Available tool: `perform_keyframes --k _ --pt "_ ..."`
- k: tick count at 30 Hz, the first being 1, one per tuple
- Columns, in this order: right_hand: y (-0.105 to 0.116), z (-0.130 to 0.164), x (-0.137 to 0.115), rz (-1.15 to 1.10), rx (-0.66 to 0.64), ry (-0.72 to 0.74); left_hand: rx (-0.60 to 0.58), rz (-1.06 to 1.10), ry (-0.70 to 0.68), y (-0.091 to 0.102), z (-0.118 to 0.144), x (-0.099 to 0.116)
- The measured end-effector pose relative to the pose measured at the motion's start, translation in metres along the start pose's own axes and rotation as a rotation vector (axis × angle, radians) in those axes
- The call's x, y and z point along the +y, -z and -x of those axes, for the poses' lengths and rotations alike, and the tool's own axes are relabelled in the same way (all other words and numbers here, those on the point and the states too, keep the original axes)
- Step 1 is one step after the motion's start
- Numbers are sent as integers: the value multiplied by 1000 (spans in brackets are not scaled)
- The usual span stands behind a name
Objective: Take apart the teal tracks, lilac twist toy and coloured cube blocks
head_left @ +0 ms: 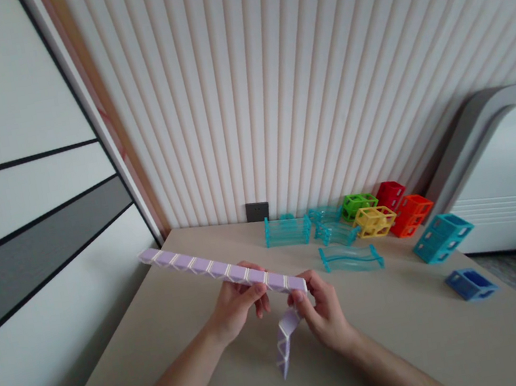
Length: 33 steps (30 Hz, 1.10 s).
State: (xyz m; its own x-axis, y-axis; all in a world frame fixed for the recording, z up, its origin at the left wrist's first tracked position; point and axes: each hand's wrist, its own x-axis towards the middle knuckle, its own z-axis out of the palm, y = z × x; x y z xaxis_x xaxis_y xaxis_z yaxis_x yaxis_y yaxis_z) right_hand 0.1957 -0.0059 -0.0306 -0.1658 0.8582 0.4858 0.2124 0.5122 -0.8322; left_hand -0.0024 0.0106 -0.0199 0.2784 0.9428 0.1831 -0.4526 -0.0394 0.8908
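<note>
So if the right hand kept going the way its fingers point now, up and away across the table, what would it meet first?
Probably the clear teal wavy track piece lying just beyond the right hand, which grips the lilac strip. Depth is hard to judge.
</note>
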Motion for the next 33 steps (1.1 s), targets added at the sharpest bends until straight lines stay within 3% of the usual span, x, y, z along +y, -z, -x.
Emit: perform_keyframes --k 6,11,14,19,22,28,33 --pt "-6 -3 0 -130 -18 -146 76 -28 -80 -6 0 -1" --pt "-11 -6 4 -278 -7 -208 91 26 74 -6 0 -7" --pt "-13 -8 5 -466 -66 -309 142 44 98 -6 -1 -9" --pt "-13 -11 -4 -867 -158 -547 209 44 8 -7 -1 -3" --pt "-11 -11 -9 -969 -221 -594 185 50 2 -7 -1 0" --pt "-14 -9 -10 -974 -319 -627 113 38 43 -2 -2 -6" --pt "-19 -10 1 -831 -197 -602 172 -79 -26 1 -1 -10"
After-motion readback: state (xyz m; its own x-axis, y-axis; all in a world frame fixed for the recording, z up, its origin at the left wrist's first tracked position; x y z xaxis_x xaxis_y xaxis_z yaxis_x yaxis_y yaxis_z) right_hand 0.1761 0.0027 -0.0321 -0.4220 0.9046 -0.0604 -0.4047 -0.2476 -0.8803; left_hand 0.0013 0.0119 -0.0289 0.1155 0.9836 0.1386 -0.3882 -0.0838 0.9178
